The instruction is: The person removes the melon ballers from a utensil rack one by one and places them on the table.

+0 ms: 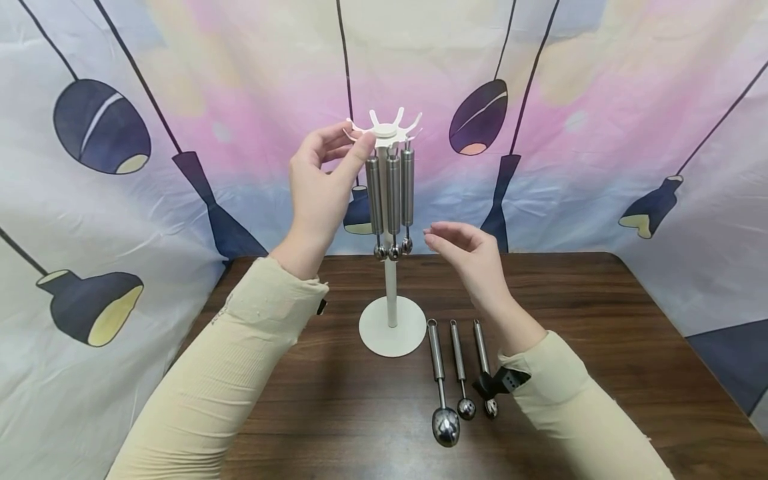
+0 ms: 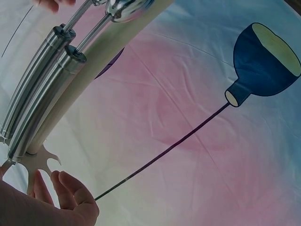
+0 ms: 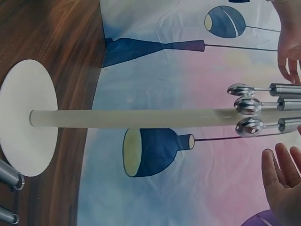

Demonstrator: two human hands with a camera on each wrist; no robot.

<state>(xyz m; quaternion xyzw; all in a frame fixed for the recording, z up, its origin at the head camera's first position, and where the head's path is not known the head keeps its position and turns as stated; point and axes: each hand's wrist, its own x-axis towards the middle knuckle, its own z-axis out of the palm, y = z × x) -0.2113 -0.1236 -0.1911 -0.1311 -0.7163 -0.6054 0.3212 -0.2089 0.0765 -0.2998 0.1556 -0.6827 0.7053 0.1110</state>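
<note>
I see a stand (image 1: 391, 287) on the table (image 1: 324, 400), three hanging scoops (image 1: 393, 193) around its five o'clock. Three loose scoops (image 1: 458, 353) lie side by side between four and five; behind, at twelve, hangs a cloth (image 1: 258, 100).

L hand (image 1: 318, 180) up high, fingers (image 1: 332, 135) pinching; R hand (image 1: 474, 260) lower, fingers loosely bent, both arms (image 1: 204, 380) fwd.

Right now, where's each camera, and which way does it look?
Head: on the head, facing forward and down at the stand and table; left hand, right hand, sleeves show.
Left wrist: worn there, facing hanging spoons and cloth; left hand, some right fingers show.
Right wrist: worn there, facing the stand, hanging spoons; both hands show.
Both wrist views share the stand and hanging spoons.
</note>
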